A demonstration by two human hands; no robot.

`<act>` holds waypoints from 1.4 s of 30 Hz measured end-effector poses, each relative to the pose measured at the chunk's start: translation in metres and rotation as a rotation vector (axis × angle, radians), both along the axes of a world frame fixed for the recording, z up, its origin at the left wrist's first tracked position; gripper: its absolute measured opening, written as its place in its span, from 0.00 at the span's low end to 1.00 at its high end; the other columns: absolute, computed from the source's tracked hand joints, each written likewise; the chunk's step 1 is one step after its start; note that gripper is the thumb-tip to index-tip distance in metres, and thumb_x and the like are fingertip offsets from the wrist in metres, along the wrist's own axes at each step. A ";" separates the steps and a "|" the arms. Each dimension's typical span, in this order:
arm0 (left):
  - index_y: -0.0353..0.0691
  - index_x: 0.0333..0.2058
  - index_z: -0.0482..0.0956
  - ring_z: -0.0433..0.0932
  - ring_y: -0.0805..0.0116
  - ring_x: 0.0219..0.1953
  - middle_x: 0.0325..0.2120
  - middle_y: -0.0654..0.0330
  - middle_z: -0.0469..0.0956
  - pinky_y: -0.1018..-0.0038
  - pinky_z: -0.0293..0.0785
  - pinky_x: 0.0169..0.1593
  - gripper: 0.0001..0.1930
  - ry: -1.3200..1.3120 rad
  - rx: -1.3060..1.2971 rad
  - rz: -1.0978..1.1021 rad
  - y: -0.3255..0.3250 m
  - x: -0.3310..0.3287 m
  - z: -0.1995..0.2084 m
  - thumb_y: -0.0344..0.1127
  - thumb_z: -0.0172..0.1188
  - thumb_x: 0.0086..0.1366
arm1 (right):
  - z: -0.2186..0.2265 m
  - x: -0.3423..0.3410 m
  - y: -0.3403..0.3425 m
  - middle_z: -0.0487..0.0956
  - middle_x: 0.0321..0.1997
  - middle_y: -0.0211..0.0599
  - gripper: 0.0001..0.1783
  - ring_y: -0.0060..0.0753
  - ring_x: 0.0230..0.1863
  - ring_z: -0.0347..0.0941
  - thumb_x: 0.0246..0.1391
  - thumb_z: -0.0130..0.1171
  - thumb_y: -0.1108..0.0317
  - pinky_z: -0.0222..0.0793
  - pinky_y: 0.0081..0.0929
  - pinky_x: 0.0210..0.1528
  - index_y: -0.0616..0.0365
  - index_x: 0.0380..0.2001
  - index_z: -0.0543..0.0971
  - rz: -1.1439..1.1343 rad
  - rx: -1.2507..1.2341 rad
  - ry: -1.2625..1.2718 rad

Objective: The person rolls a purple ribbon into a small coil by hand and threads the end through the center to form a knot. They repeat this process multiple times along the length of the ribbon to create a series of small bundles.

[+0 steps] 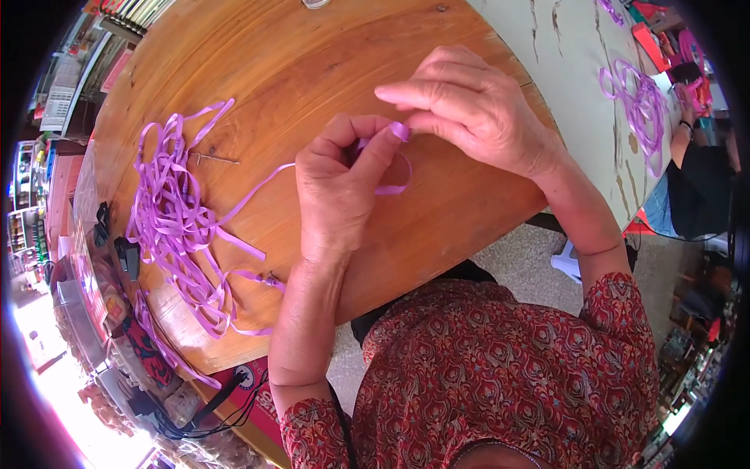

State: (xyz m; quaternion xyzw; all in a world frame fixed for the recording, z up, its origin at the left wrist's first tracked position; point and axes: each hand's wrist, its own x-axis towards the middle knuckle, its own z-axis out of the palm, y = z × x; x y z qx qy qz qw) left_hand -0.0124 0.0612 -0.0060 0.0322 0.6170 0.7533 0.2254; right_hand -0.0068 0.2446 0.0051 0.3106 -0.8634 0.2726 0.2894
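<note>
A red patterned shirt [500,367] sits at the wooden table's [266,78] near edge. Above the table, the left hand [340,176] pinches purple ribbon [400,131]; the right hand [488,113] extends its fingers there, its grip unclear. Keeping the ribbon untwisted should help. White printing marks a red panel [269,414] below the table.

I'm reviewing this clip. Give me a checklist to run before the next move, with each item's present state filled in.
1. Left hand has the purple ribbon pinched between thumb and forefinger: ok.
2. Right hand has a grip on the ribbon: cannot tell; its thumb is very close to the pinched part.
3. Ribbon heap is in order: not ok; the strands lie loose and crisscrossed.
4. Thin pin-like piece is clear of the heap: cannot tell; one end meets the heap's edge.
5. Other ribbon bundle is apart from this heap: ok; it lies on the pale table.
</note>
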 end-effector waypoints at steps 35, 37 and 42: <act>0.35 0.36 0.77 0.75 0.75 0.37 0.34 0.63 0.77 0.78 0.72 0.44 0.04 -0.023 0.596 0.029 0.001 0.003 -0.013 0.25 0.54 0.64 | 0.008 0.019 -0.018 0.75 0.29 0.27 0.07 0.17 0.31 0.68 0.52 0.60 0.76 0.63 0.18 0.29 0.63 0.35 0.76 0.084 -0.653 -0.561; 0.35 0.36 0.77 0.75 0.76 0.36 0.33 0.63 0.77 0.79 0.72 0.44 0.04 -0.047 0.672 -0.018 0.000 0.004 -0.012 0.26 0.55 0.63 | 0.004 0.014 -0.016 0.75 0.29 0.28 0.10 0.21 0.29 0.69 0.47 0.63 0.80 0.64 0.18 0.28 0.62 0.35 0.78 0.101 -0.463 -0.200; 0.36 0.35 0.78 0.74 0.77 0.35 0.32 0.64 0.77 0.80 0.70 0.42 0.04 -0.036 0.615 -0.005 -0.003 0.004 -0.011 0.26 0.56 0.63 | 0.009 0.014 -0.015 0.75 0.29 0.31 0.10 0.27 0.29 0.70 0.43 0.65 0.79 0.66 0.21 0.28 0.60 0.33 0.79 0.096 -0.308 -0.102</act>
